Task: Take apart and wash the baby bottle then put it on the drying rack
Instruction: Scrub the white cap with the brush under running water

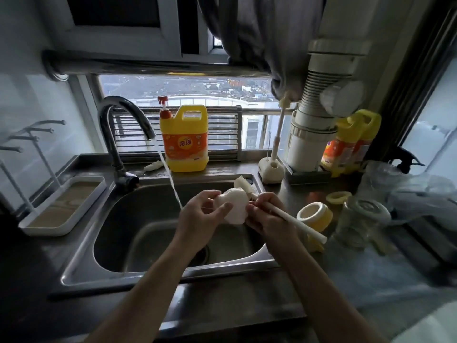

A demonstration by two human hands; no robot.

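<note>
Steel sink (74, 256): set in dark worktop (371, 268); both hands over the basin.
Tap (111, 134): curved chrome, running; thin water stream (170, 179) slants down to the edge of L hand.
L hand (197, 219): holds white bottle part (235, 206), thumb across the front, fingers curled round the far side.
White bottle part: bulbous, pale, over the basin btwn both hands; which piece exactly, can't tell.
R hand (267, 216): grips bottle brush (296, 225) by its long white handle, fingers wrapped round it; handle runs back toward lower R, over the sink rim.
Brush head: white bristles show just behind and above the part, touching it.
R of sink: yellow-and-white cap (315, 216), open side up, just beside the brush handle; pale yellow ring (338, 196) behind it; clear bottle body (358, 224) next to the cap on its R.
Drying rack (61, 206): white tray w/ thin upright pegs, on worktop L of sink, well apart from hands.
Back ledge: yellow dish-soap jug (184, 139) w/ orange label and red pump, behind sink; brush stand (270, 169) w/ a second long brush upright, at sink's back R corner.
</note>
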